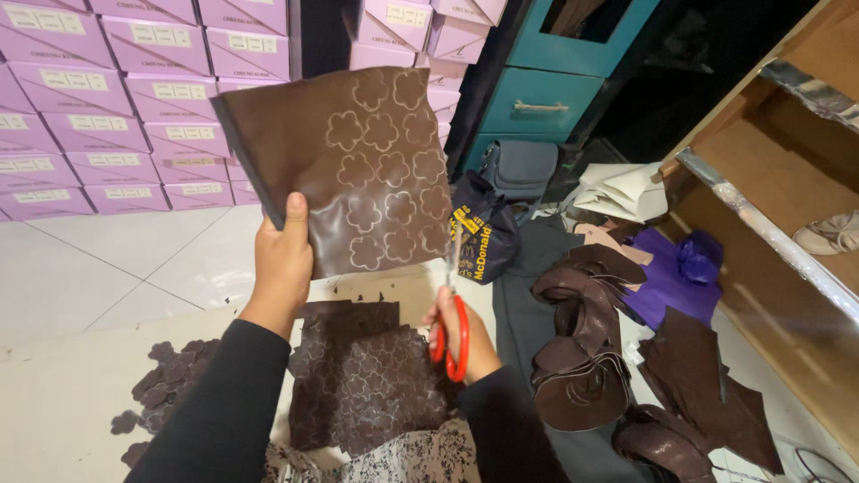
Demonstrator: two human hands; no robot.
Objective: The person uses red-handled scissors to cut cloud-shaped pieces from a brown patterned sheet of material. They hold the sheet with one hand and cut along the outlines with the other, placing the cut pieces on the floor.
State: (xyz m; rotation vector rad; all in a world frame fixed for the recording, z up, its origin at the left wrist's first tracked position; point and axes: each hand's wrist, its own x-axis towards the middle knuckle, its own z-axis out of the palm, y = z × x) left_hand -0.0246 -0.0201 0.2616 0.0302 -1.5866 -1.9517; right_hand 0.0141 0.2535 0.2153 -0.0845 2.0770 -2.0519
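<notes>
My left hand (283, 259) holds up a dark brown leather sheet (344, 165) by its lower left edge, thumb on the front. Pale flower outlines are drawn over its right half. My right hand (465, 335) grips red-handled scissors (454, 326), whose blades point up to the sheet's lower right corner. Below, on my lap, lie more brown sheets marked with flowers (367, 385). A scatter of cut-out brown flower pieces (165, 380) lies on the floor at lower left.
Stacked lilac boxes (116, 107) line the wall at upper left. A dark bag (483, 228), a teal cabinet (546, 89), curled leather offcuts (582, 358), purple material (671, 277) and a wooden shelf unit (778, 179) fill the right side.
</notes>
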